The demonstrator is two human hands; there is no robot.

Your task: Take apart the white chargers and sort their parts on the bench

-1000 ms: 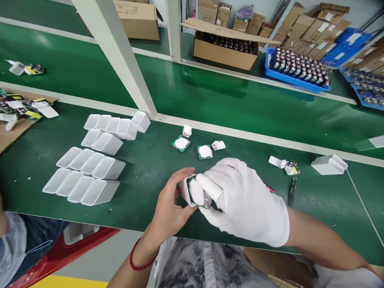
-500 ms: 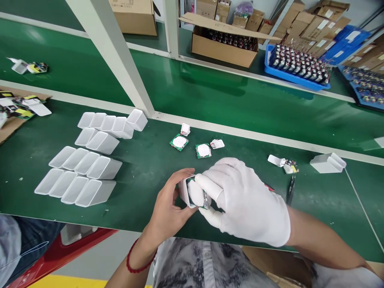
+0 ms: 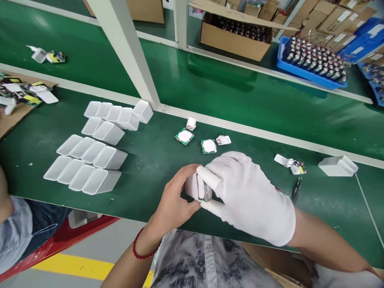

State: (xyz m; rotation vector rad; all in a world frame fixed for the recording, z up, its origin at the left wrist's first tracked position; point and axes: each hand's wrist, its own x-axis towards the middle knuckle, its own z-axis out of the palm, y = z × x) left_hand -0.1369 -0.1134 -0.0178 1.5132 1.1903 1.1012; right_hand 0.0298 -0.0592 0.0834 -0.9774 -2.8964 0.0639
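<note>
My bare left hand (image 3: 177, 200), a red bracelet at its wrist, grips a white plastic housing (image 3: 192, 187) above the bench. In my white-gloved right hand (image 3: 246, 196), thumb and fingers pinch a green circuit board (image 3: 205, 192) at the housing's open end; the board sits partly inside and fingers cover much of it. Beyond my hands lie two green boards with round white pads (image 3: 184, 136), (image 3: 209, 146), each wired to a small white part. To the left stand several open white housings (image 3: 102, 180) in rows.
A white housing (image 3: 336, 166), a wired board (image 3: 298, 168) and black tweezers (image 3: 297, 190) lie at the right. Cardboard with boards (image 3: 9, 120) is far left. A slanted post (image 3: 129, 52) rises behind; the shelf holds a blue tray (image 3: 312, 76). A person's leg shows lower left.
The circuit board sits deeper in the housing, and its round white pad is now mostly out of sight. The view has shifted slightly, moving the bench items in the picture.
</note>
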